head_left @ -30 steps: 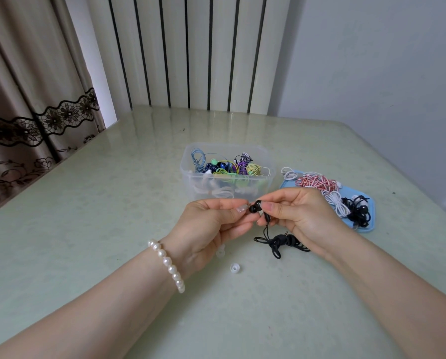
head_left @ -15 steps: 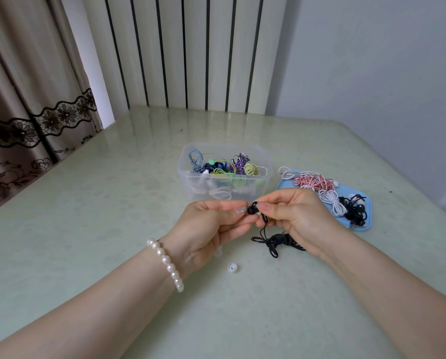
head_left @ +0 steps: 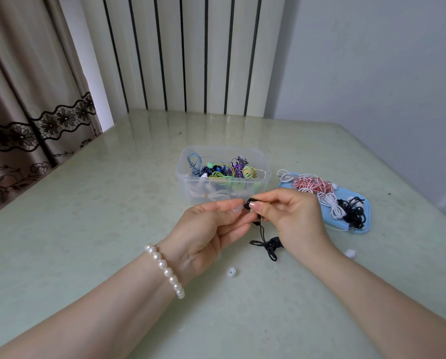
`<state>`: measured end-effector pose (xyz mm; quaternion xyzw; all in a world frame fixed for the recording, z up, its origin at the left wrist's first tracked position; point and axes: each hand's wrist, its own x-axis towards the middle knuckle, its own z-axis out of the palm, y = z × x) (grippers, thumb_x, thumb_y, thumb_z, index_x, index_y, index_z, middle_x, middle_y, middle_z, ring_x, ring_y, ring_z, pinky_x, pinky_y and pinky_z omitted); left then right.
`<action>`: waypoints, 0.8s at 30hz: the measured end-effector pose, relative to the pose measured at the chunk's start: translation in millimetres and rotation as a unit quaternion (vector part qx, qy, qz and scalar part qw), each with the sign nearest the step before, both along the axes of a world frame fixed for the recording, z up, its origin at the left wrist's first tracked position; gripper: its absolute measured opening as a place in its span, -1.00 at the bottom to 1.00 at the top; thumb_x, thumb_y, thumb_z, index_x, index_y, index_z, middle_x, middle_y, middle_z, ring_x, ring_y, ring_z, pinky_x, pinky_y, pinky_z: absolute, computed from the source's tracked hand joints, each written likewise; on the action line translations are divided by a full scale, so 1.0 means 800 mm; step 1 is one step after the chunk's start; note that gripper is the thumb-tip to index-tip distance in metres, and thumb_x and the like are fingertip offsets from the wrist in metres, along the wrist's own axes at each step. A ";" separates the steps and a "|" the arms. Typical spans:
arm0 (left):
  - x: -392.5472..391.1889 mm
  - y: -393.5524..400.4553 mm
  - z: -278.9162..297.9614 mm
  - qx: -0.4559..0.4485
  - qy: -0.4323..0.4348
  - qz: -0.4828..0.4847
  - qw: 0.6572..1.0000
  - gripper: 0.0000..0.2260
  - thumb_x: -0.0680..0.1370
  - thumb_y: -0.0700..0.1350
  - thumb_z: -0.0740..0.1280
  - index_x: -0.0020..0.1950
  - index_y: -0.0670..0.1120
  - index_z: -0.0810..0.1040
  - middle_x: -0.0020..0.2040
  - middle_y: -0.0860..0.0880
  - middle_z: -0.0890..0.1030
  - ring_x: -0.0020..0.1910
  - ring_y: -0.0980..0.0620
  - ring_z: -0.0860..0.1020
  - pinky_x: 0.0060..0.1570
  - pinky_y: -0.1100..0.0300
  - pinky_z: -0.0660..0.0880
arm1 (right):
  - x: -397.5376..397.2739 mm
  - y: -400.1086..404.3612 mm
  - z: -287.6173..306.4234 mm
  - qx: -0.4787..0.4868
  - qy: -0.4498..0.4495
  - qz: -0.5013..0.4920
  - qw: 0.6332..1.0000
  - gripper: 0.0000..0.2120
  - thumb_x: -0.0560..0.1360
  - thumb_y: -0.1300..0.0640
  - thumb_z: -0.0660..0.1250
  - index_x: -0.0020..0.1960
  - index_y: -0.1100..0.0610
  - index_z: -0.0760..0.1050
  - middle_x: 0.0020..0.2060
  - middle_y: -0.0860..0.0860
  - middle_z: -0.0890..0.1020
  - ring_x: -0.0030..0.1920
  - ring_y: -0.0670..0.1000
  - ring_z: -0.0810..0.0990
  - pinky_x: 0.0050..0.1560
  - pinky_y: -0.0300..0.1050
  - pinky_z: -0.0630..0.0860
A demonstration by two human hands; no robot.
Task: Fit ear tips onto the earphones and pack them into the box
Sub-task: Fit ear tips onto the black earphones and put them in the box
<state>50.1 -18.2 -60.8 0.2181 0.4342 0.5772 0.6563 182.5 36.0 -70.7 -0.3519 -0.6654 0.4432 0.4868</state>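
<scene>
My right hand (head_left: 291, 218) pinches the earbud (head_left: 249, 203) of a pair of black earphones, whose coiled cable (head_left: 269, 246) hangs down onto the table. My left hand (head_left: 206, 229) pinches a small clear ear tip (head_left: 238, 209) right beside that earbud. A loose white ear tip (head_left: 231, 272) lies on the table below my hands, and another white ear tip (head_left: 350, 253) sits by my right wrist. Just behind my hands stands the clear plastic box (head_left: 190, 182), holding several coloured earphones.
A blue lid (head_left: 364, 224) at the right carries red-white, white and black earphone bundles. The pale green table (head_left: 87, 229) runs to a white slatted panel at the back, a wall on the right and a curtain on the left.
Both hands hold the same grips in front of the box and have stayed nearly still. The view has shifted a little.
</scene>
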 end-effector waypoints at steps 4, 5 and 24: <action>0.000 0.000 0.001 0.000 -0.004 0.012 1.000 -0.87 0.48 -0.39 0.26 -0.08 -0.24 0.57 -0.22 -0.18 0.68 -0.28 0.00 0.67 -0.24 0.23 0.61 | 0.005 0.004 0.006 -0.018 -0.008 0.028 0.999 -0.86 0.36 0.42 0.37 -0.18 0.22 0.60 -0.53 -0.10 0.62 -0.48 -0.17 0.58 -0.40 -0.38 0.47; 0.000 0.000 0.001 0.000 -0.007 0.014 1.000 -0.87 0.48 -0.38 0.26 -0.07 -0.24 0.57 -0.22 -0.19 0.68 -0.28 0.00 0.67 -0.24 0.23 0.61 | 0.006 0.004 0.008 -0.027 -0.014 0.040 0.999 -0.87 0.36 0.42 0.37 -0.17 0.25 0.60 -0.53 -0.09 0.61 -0.49 -0.16 0.57 -0.42 -0.37 0.46; 0.010 -0.005 0.007 0.045 0.034 0.025 0.998 -0.85 0.48 -0.38 0.26 -0.06 -0.23 0.59 -0.19 -0.19 0.68 -0.23 0.00 0.67 -0.23 0.25 0.61 | 0.002 -0.002 0.011 -0.003 0.013 0.014 1.000 -0.83 0.34 0.46 0.38 -0.17 0.23 0.60 -0.57 -0.13 0.59 -0.51 -0.20 0.56 -0.42 -0.41 0.45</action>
